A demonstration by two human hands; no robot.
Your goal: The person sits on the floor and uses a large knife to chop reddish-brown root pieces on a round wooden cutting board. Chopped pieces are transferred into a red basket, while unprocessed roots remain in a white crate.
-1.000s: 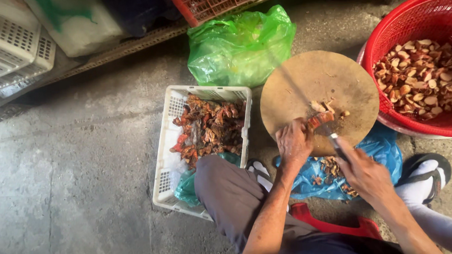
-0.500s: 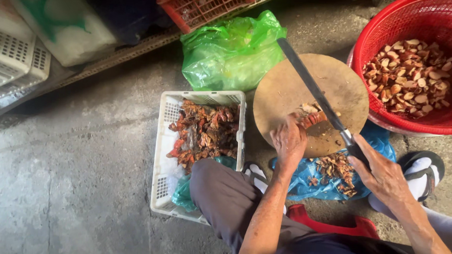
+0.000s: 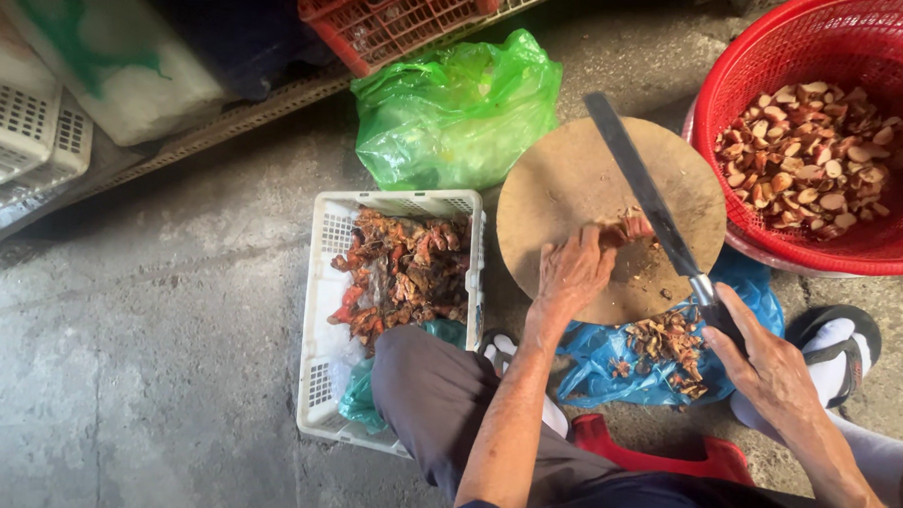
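Big red basket (image 3: pixel 769 55) of cut pieces sits far right, green bag (image 3: pixel 457 109) up top, white crate (image 3: pixel 319 309) left. On the round wooden board (image 3: pixel 574 183), the knife (image 3: pixel 644 196) runs diagonally, tip up-left, right hand (image 3: pixel 768 370) wrapped around its handle. Left hand (image 3: pixel 571 273) pinches a reddish piece (image 3: pixel 627 228) just beside the blade.

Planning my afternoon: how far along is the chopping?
Done: red basket holds many cut pieces; scraps lie on the blue bag. In hand: left hand steadies one piece on the board, right hand holds the knife. Left: white crate roughly half full.
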